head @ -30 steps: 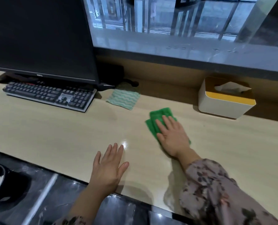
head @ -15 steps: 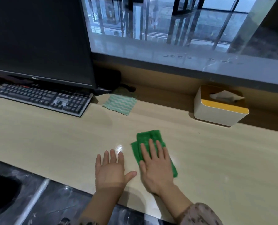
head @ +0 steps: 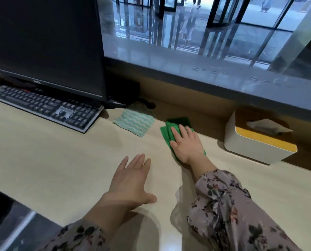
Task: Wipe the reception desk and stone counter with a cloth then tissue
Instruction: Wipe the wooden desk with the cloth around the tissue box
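Note:
A folded green cloth (head: 171,126) lies on the pale wooden reception desk (head: 51,156), near its back edge. My right hand (head: 187,144) presses flat on the cloth with straight fingers and covers most of it. My left hand (head: 133,180) rests flat on the desk in front, fingers spread, holding nothing. The grey stone counter (head: 214,73) runs along the raised ledge behind the desk. A white and yellow tissue box (head: 256,147) with a tissue sticking out stands to the right of the cloth.
A black monitor (head: 42,42) and a dark keyboard (head: 46,105) stand at the left. A pale green wavy-striped cloth (head: 133,122) lies between the keyboard and the green cloth. The desk's front edge drops to a dark floor at the lower left.
My right hand drew the green cloth back toward the front edge, then pushed it away to the back of the desk. My left hand stayed flat on the desk.

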The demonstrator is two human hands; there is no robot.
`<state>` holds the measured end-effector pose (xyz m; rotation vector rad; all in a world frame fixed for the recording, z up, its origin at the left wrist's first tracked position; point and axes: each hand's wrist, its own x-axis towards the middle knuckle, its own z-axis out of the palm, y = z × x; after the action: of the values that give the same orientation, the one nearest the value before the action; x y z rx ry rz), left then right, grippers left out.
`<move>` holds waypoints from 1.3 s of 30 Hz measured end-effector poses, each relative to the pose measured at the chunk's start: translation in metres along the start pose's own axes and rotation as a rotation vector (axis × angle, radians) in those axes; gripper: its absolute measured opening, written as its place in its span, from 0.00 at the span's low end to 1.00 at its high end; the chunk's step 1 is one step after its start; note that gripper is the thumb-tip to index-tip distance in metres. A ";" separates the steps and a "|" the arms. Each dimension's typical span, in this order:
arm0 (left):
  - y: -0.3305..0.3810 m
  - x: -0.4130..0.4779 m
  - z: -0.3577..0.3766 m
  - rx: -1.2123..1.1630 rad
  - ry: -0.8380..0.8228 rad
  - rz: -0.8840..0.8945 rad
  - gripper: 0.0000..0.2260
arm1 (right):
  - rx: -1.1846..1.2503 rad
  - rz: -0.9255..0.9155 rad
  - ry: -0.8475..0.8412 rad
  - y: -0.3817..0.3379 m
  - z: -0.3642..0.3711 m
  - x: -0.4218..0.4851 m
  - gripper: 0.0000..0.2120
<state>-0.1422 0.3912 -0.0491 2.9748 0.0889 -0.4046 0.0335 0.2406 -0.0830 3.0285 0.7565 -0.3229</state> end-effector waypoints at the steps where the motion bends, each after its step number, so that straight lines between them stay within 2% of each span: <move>1: 0.000 0.003 -0.001 -0.012 -0.001 -0.005 0.50 | 0.014 0.047 0.001 0.009 0.000 -0.003 0.27; 6: 0.000 0.021 -0.011 -0.010 -0.049 0.016 0.56 | 0.003 0.168 0.036 0.025 0.009 -0.050 0.28; 9: 0.006 0.033 -0.016 0.012 -0.099 0.060 0.58 | -0.002 0.150 0.017 0.003 0.015 -0.087 0.34; 12: 0.009 0.040 -0.020 0.039 -0.156 0.096 0.59 | -0.021 0.035 0.096 -0.021 0.028 -0.103 0.29; 14: 0.010 0.046 -0.022 0.031 -0.198 0.108 0.60 | -0.026 -0.026 0.077 -0.027 0.024 -0.093 0.27; 19: 0.006 0.054 -0.018 -0.044 -0.239 0.118 0.61 | -0.028 -0.220 0.010 -0.023 0.001 -0.021 0.33; 22: 0.002 0.054 -0.013 -0.102 -0.252 0.102 0.59 | -0.019 -0.145 0.017 -0.015 -0.008 0.027 0.27; 25: 0.001 0.056 -0.009 -0.128 -0.260 0.088 0.60 | 0.085 -0.009 0.007 0.010 -0.016 0.053 0.26; 28: 0.001 0.055 -0.007 -0.136 -0.259 0.080 0.60 | 0.170 0.192 -0.007 0.043 -0.014 0.053 0.27; 31: 0.001 0.056 -0.006 -0.134 -0.258 0.083 0.60 | 0.155 0.348 -0.001 0.060 -0.010 0.039 0.28; 36: 0.002 0.056 -0.009 -0.062 -0.274 0.111 0.60 | 0.065 0.338 0.035 0.049 0.002 -0.026 0.28; 39: 0.007 0.057 -0.014 -0.014 -0.316 0.095 0.58 | 0.041 0.276 0.040 0.034 0.014 -0.082 0.35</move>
<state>-0.0833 0.3888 -0.0502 2.8445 -0.0820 -0.8481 -0.0239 0.1714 -0.0817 3.1296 0.3284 -0.2757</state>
